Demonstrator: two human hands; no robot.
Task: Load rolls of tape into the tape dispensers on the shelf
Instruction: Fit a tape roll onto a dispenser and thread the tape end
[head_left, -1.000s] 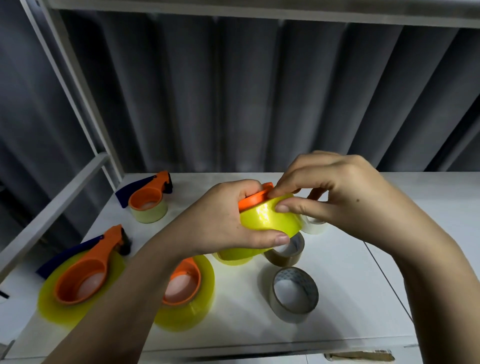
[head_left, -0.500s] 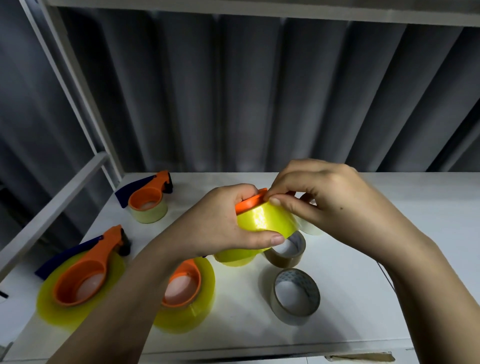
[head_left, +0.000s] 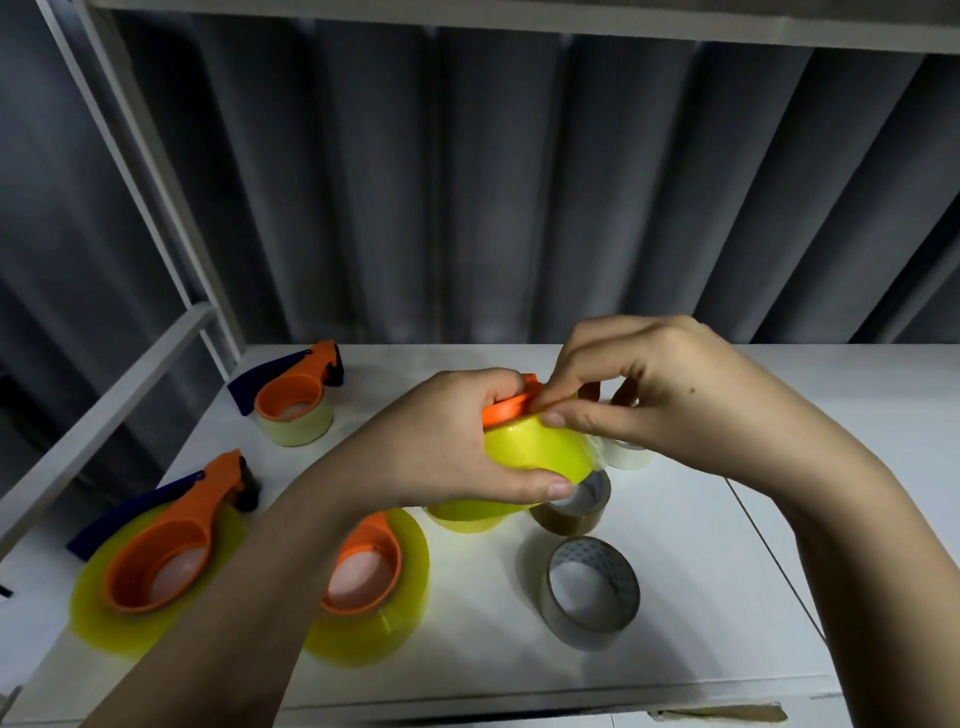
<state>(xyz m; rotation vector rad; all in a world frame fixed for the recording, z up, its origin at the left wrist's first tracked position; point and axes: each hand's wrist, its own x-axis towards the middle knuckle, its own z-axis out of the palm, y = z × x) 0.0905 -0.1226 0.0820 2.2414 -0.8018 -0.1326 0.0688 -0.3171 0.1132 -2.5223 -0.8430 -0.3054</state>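
The dispenser (head_left: 511, 408) at 12 o'clock of the yellow roll (head_left: 535, 454) is mostly hidden by both hands; a clear roll (head_left: 626, 457) is half covered.

I see both forearms entering from the near edge, bare, converging toward the centre. The left hand (head_left: 441, 447) is raised off the surface, palm turned right, fingers curled over the far side of what it grips and the thumb stretched flat along the near side. The right hand (head_left: 660, 395) sits just right of it, knuckles up, wrist bent, with thumb and forefinger pinched together at the left hand's fingertips. The hands touch.
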